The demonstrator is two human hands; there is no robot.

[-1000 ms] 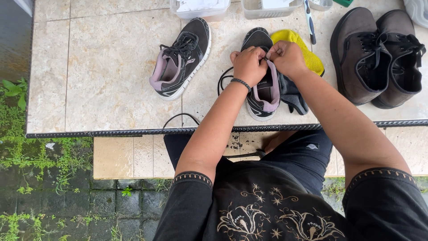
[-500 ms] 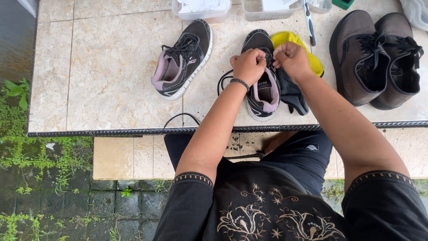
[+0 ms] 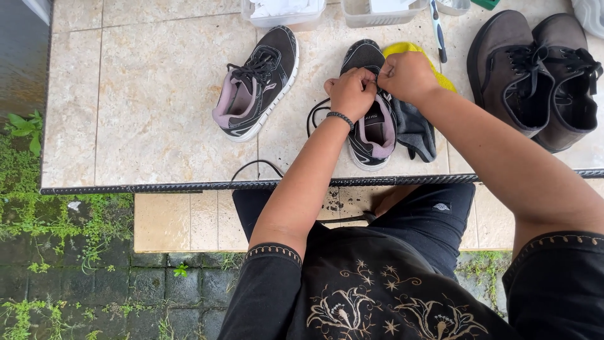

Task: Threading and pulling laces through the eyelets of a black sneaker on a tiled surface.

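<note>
In the head view, both hands meet over a black sneaker with a pink-lilac lining (image 3: 372, 126) that stands near the middle of the tiled desk (image 3: 157, 94), toe pointing far, heel close to the near edge. The left hand (image 3: 352, 93), with a dark beaded bracelet at the wrist, sits over the sneaker's lacing area; its fingers are curled and pinched together on what looks like the black shoelace (image 3: 313, 116), though the exact grip is hidden by the knuckles. The right hand (image 3: 406, 75) is just beside it, touching it at the fingertips, fingers likewise clenched in a pinch over the sneaker's tongue area. A loop of the shoelace trails off the sneaker's left side onto the desk.

Just right of the sneaker, a dark grey cloth (image 3: 416, 129) lies crumpled, touching it, and a yellow cloth (image 3: 415, 53) shows from under the right hand on the far side. To the left, well apart, the matching sneaker (image 3: 258, 85) lies tilted, still laced. At the right, a pair of dark grey lace-up shoes (image 3: 541, 75) stand side by side. Along the far edge are clear plastic containers (image 3: 283, 12) and a toothbrush (image 3: 436, 28). Another black cord (image 3: 255, 167) hangs over the desk's near edge. Below lie mossy paving stones (image 3: 75, 283).
</note>
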